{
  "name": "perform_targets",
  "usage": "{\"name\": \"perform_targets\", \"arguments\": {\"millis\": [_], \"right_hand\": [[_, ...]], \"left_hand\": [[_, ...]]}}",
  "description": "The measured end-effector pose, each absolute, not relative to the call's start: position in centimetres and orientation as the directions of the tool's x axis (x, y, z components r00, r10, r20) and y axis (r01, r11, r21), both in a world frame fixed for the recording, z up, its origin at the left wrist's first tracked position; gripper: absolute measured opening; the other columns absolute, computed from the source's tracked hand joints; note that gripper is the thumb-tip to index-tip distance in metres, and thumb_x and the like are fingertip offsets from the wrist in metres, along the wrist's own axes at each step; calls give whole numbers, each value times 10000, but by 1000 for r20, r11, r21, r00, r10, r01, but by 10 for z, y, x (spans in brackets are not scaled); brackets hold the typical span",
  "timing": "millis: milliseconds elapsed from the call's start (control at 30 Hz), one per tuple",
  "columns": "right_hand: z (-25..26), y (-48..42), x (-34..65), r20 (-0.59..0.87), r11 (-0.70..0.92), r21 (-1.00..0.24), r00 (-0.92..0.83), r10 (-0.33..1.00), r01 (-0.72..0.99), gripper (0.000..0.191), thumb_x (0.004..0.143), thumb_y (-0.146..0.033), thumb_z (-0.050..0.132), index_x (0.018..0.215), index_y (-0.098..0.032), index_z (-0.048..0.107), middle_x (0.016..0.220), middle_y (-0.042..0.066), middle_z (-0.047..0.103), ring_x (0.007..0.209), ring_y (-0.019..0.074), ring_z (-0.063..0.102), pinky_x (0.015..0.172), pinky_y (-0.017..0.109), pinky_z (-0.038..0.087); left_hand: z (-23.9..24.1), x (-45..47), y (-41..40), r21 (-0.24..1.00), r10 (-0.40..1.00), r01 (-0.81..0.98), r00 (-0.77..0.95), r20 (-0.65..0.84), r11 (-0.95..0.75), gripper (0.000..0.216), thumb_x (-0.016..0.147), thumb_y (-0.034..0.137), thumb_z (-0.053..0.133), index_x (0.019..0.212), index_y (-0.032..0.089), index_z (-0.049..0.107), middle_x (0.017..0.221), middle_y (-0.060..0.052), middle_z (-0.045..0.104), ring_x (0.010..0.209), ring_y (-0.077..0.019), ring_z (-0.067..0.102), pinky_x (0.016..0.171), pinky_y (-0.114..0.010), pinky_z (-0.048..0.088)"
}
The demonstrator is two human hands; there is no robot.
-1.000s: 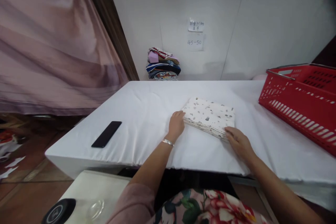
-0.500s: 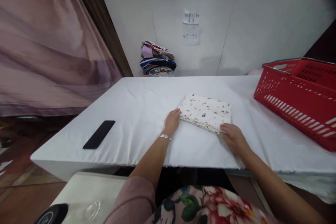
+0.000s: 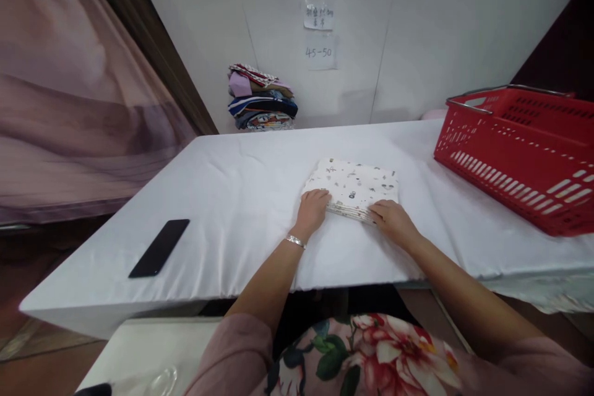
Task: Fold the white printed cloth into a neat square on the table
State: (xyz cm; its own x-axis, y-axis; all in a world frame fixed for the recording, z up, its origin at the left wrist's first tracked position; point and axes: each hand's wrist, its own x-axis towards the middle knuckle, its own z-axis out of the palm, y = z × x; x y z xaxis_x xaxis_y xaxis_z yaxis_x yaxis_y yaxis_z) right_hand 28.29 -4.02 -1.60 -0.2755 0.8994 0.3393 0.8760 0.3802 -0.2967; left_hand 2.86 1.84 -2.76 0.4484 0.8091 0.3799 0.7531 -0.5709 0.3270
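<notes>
A folded white cloth with small dark prints lies on the white-covered table. My left hand rests at the cloth's near left corner, fingers curled over its edge. At the near right edge sits my right hand, its fingers gripping the stacked folds. Both hands touch the cloth, which lies flat. A silver bracelet circles my left wrist.
A red plastic basket with a metal handle stands at the table's right. A black phone lies near the left edge. A pile of folded clothes sits against the back wall under paper notes. A pink curtain hangs at left.
Both hands have come closer together along the cloth's near edge, the right one sliding left. The view has shifted, and the cloth now looks squarer to me.
</notes>
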Motion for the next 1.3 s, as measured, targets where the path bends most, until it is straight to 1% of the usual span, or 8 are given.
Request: {"name": "perform_targets", "arguments": {"millis": [133,400,633,767,900,1000,1167,1300], "right_hand": [[-15,-39,280,309,358,-289,-267,913,888,275,897,-266,434,947,-233,703,923,73,662,870,227,565,771,355,437],[-15,-38,279,270,337,-285,-262,927,898,235,896,-228,445,894,-212,680,903,68,643,866,207,567,763,312,421],[-17,-36,283,252,310,-425,-218,943,850,206,865,-231,461,829,-211,662,832,40,630,827,187,565,737,290,418],[-15,-42,282,308,330,-456,-202,930,826,217,874,-224,438,803,-211,643,830,40,623,827,187,554,738,291,422],[-15,-52,277,371,378,-413,-226,901,829,238,903,-241,415,838,-212,642,873,57,619,860,202,539,774,316,424],[-16,-56,276,362,381,-378,-244,900,844,222,904,-268,435,924,-225,652,910,64,615,878,216,533,779,336,429],[-17,-54,279,339,412,-306,-306,890,858,240,903,-268,435,979,-232,661,959,82,615,900,234,537,787,354,437],[-20,-52,281,321,434,-267,-345,882,861,253,896,-251,441,1030,-201,651,1010,104,612,934,247,527,805,363,442]], "left_hand": [[-26,29,23,352,831,756,468,300,-552,336,893,136,397,1100,256,634,1189,-33,620,1122,-181,510,997,-369,333],[-16,31,25,340,842,772,465,272,-536,313,878,125,412,1047,240,648,1057,-42,638,1020,-193,528,909,-344,367],[-16,30,24,352,852,777,449,269,-521,294,899,150,393,1024,234,646,1040,-42,629,1009,-188,529,911,-337,364],[-15,31,23,351,856,782,447,260,-515,288,895,145,397,1009,234,646,1028,-41,632,1004,-189,531,904,-336,370],[-13,31,24,365,851,770,448,273,-523,282,891,135,396,982,220,649,1009,-42,637,994,-184,538,905,-338,374],[-14,28,24,386,842,749,461,281,-539,261,885,149,419,992,222,645,1017,-39,637,1016,-182,540,926,-338,371],[-19,19,24,396,810,707,508,292,-586,270,839,257,556,1103,235,613,1161,-33,600,1128,-186,503,1012,-353,332],[-23,17,25,354,791,708,538,290,-611,317,825,209,571,1140,234,601,1190,-47,589,1158,-191,486,1018,-357,330]]}}
